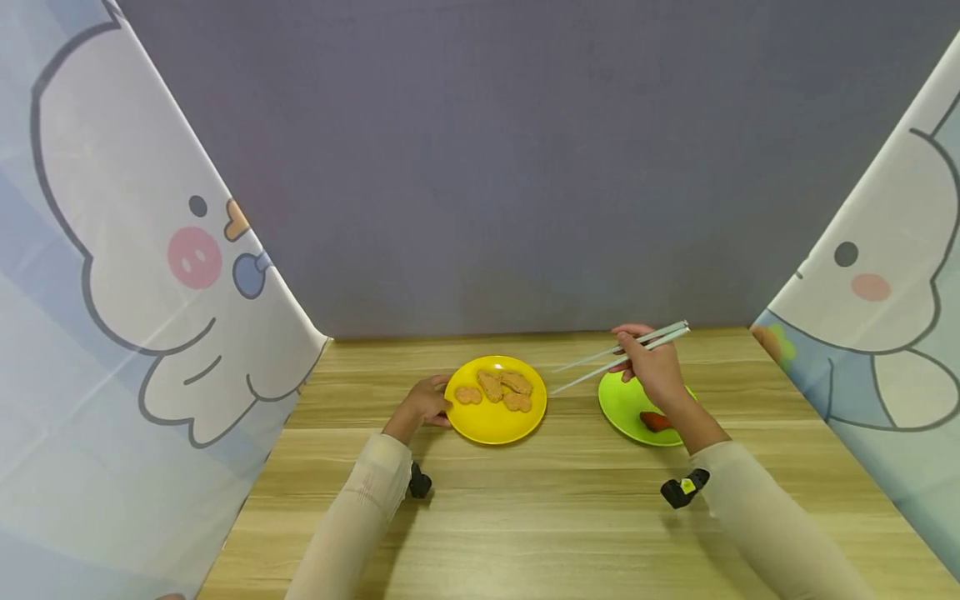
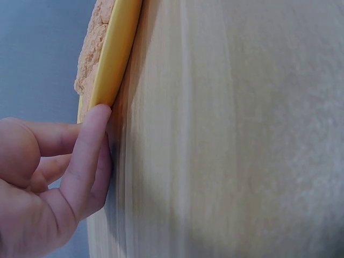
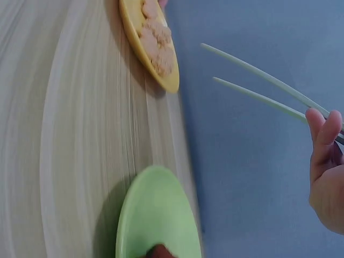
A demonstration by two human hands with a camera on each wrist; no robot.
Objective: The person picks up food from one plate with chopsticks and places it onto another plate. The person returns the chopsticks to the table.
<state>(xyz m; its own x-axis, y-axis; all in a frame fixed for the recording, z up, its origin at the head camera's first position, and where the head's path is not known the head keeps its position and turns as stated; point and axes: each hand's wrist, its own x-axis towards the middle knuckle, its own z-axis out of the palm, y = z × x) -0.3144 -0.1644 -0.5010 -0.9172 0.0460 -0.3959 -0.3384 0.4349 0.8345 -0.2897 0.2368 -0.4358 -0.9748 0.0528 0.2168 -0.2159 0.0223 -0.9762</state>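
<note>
My left hand (image 1: 427, 402) holds the left rim of a yellow plate (image 1: 487, 429); in the left wrist view its fingertips (image 2: 99, 115) grip the plate's edge. Several breaded, tan fried pieces (image 1: 516, 382) lie on this plate, some wing-shaped and others lumpy and rounded like nuggets. My right hand (image 1: 654, 371) grips a pair of pale chopsticks (image 1: 585, 377). Their tips stand apart, pointing left just off the yellow plate's right side, with nothing between them. Under the right hand is a green plate (image 1: 622, 408) with a dark red food piece (image 1: 656, 422) on it, partly hidden by the wrist.
Both plates sit on a wood-grain table (image 1: 525, 517), with a strip of bare wood between them. A grey panel (image 1: 525, 167) rises at the table's back edge. Cartoon-printed cloths (image 1: 112, 333) hang along both sides.
</note>
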